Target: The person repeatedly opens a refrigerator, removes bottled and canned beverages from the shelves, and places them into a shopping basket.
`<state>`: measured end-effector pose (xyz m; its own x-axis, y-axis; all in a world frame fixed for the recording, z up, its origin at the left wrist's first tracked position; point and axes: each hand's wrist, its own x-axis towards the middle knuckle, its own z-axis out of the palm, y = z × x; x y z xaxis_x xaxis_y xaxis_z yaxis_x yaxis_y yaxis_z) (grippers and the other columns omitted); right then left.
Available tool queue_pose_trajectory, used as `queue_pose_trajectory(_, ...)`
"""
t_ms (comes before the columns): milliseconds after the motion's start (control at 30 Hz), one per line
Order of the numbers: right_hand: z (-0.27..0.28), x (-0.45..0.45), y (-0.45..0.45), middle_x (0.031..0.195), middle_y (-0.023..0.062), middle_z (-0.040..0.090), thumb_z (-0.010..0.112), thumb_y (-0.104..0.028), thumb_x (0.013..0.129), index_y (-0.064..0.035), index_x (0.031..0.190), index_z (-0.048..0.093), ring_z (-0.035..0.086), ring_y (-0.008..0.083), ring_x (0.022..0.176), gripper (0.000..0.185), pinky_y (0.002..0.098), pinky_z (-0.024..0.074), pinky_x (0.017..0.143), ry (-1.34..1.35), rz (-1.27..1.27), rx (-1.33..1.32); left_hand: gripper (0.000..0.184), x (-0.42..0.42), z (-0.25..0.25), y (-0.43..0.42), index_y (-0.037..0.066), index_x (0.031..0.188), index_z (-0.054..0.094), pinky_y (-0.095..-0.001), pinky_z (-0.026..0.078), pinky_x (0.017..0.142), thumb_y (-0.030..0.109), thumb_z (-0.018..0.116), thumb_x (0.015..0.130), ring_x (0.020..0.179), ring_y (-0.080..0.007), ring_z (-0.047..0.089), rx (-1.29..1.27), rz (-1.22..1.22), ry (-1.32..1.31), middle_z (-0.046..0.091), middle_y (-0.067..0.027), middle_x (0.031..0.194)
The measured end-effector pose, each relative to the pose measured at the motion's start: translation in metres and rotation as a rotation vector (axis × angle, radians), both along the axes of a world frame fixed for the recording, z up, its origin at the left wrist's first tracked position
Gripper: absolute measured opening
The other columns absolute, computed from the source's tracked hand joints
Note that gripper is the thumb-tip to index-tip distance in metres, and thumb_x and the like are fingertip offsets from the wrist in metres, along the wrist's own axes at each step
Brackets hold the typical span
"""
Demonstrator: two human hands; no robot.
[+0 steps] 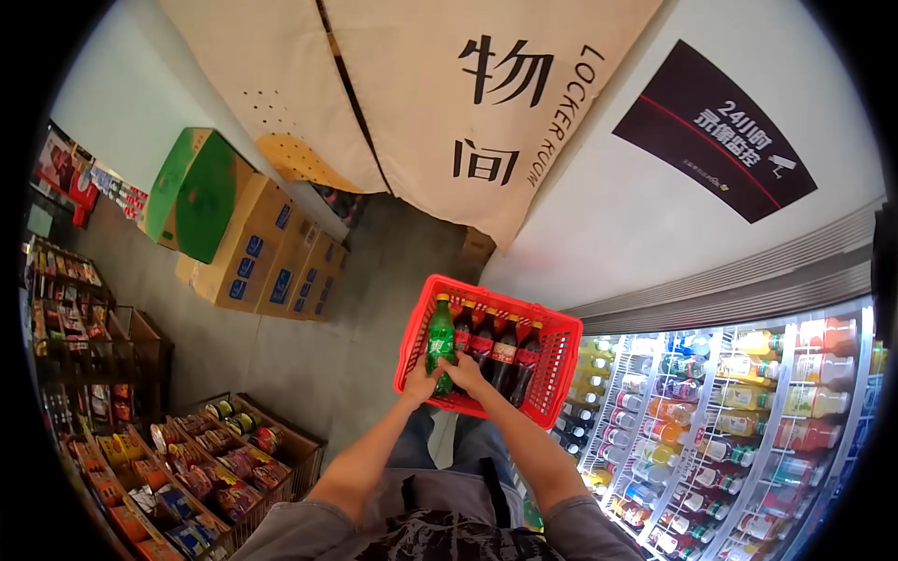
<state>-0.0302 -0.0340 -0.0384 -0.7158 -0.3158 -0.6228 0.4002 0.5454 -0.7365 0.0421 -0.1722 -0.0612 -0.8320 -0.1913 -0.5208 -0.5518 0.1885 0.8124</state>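
A red plastic shopping basket (pixel 554 374) is in front of my body. At its left side is a green soda bottle (pixel 441 323) with a yellow-green cap, slanting upward with its cap away from me. My left hand (pixel 424 382) closes on the lower end of this bottle. My right hand (pixel 465 371) grips it from the right, close beside the left one. Several dark cola bottles (pixel 504 351) with red or pale labels lie side by side to its right, caps pointing away from me. What supports the basket is hidden.
On the right, a lit drinks cooler (pixel 711 421) holds rows of bottles. Stacked cardboard boxes (pixel 271 252) with a green box (pixel 195 194) stand at left. Snack bins (pixel 224 449) are at lower left. A beige curtain (pixel 402 84) hangs ahead, beside a white wall (pixel 561 243).
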Motion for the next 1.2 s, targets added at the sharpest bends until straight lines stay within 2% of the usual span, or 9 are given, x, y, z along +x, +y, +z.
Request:
queue_pose_trajectory(100, -0.013, 0.006, -0.008, 0.107, 0.0175, 0.069, 0.067, -0.038, 0.088, -0.0002, 0.118, 0.061, 0.066, 0.0279, 0.099, 0.049, 0.0364, 0.0497, 0.085, 0.032, -0.086, 0.045, 0.060, -0.015, 0.039, -0.008, 0.004, 0.142, 0.036, -0.0460, 0.047, 0.091, 0.033, 0.057, 0.094, 0.106, -0.0424, 0.061, -0.228, -0.205, -0.089, 0.063, -0.0276, 0.112)
queue_pose_trajectory(233, -0.021, 0.010, -0.020, 0.107, 0.0180, 0.068, 0.067, -0.039, 0.087, -0.0004, 0.119, 0.060, 0.066, 0.0284, 0.098, 0.051, 0.0365, 0.0498, 0.084, -0.037, -0.178, 0.019, 0.067, -0.015, 0.014, -0.013, 0.003, 0.147, 0.026, -0.0536, 0.046, 0.089, 0.025, 0.055, 0.091, 0.103, -0.0472, 0.060, -0.351, -0.273, -0.098, 0.058, -0.0321, 0.119)
queue_pose_trajectory(367, -0.048, 0.017, -0.031, 0.108, 0.0185, 0.068, 0.066, -0.039, 0.088, -0.0052, 0.120, 0.060, 0.066, 0.0319, 0.100, 0.047, 0.0388, 0.0495, 0.085, 0.149, -0.164, 0.113, 0.070, -0.001, 0.009, -0.008, -0.005, 0.145, 0.022, -0.0530, 0.047, 0.091, 0.022, 0.055, 0.089, 0.107, -0.0473, 0.058, -0.483, -0.274, -0.013, 0.050, -0.0348, 0.128)
queue_pose_trajectory(467, -0.047, 0.012, -0.037, 0.109, 0.0300, 0.063, 0.065, -0.045, 0.085, 0.0021, 0.114, 0.058, 0.060, 0.0452, 0.104, 0.056, 0.0480, 0.0485, 0.090, 0.194, -0.061, 0.079, 0.068, 0.010, 0.015, -0.023, -0.008, 0.142, 0.026, -0.0493, 0.048, 0.092, 0.018, 0.055, 0.087, 0.108, -0.0462, 0.058, -0.470, -0.457, -0.060, 0.050, -0.0341, 0.128)
queue_pose_trajectory(667, -0.029, 0.015, -0.046, 0.107, 0.0275, 0.065, 0.067, -0.045, 0.083, 0.0050, 0.114, 0.056, 0.063, 0.0415, 0.103, 0.060, 0.0444, 0.0497, 0.089, 0.217, -0.125, 0.178, 0.058, 0.005, 0.053, -0.038, -0.006, 0.136, 0.039, -0.0489, 0.048, 0.091, 0.021, 0.055, 0.088, 0.105, -0.0447, 0.060, -0.380, -0.468, -0.063, 0.057, -0.0308, 0.120)
queue_pose_trajectory(800, -0.032, 0.023, -0.036, 0.113, 0.0219, 0.066, 0.070, -0.044, 0.082, -0.0006, 0.140, 0.043, 0.067, 0.0335, 0.098, 0.078, 0.0397, 0.0524, 0.085, 0.246, -0.207, 0.159, 0.052, -0.007, 0.040, -0.047, -0.007, 0.128, 0.047, -0.0492, 0.048, 0.090, 0.028, 0.055, 0.090, 0.105, -0.0447, 0.060, -0.338, -0.661, 0.023, 0.057, -0.0316, 0.120)
queue_pose_trajectory(900, -0.017, 0.034, -0.027, 0.108, 0.0204, 0.067, 0.069, -0.038, 0.084, -0.0002, 0.131, 0.048, 0.067, 0.0331, 0.097, 0.064, 0.0397, 0.0527, 0.085, 0.177, -0.344, 0.053, 0.049, -0.011, 0.076, -0.045, -0.007, 0.121, 0.054, -0.0487, 0.047, 0.092, 0.032, 0.055, 0.091, 0.106, -0.0440, 0.060, -0.309, -0.782, -0.042, 0.058, -0.0316, 0.118)
queue_pose_trajectory(1000, 0.028, 0.035, -0.023, 0.091, 0.0079, 0.065, 0.065, -0.014, 0.091, -0.0032, 0.110, 0.051, 0.066, 0.0124, 0.079, 0.026, 0.0289, 0.0544, 0.064, 0.300, -0.656, -0.287, 0.044, -0.011, 0.081, -0.048, -0.004, 0.116, 0.061, -0.0471, 0.047, 0.093, 0.032, 0.057, 0.090, 0.108, -0.0428, 0.059, -0.376, -0.771, 0.086, 0.061, -0.0288, 0.115)
queue_pose_trajectory(1200, 0.088, 0.042, 0.004, 0.096, 0.0058, 0.064, 0.059, -0.009, 0.095, -0.0061, 0.103, 0.054, 0.064, 0.0137, 0.087, 0.009, 0.0291, 0.0563, 0.076, 0.393, -0.825, -0.468, 0.038, -0.030, 0.170, -0.031, 0.003, 0.126, 0.058, -0.0358, 0.052, 0.088, 0.015, 0.062, 0.090, 0.102, -0.0279, 0.065, -0.057, -0.396, 0.337, 0.064, -0.0193, 0.114)
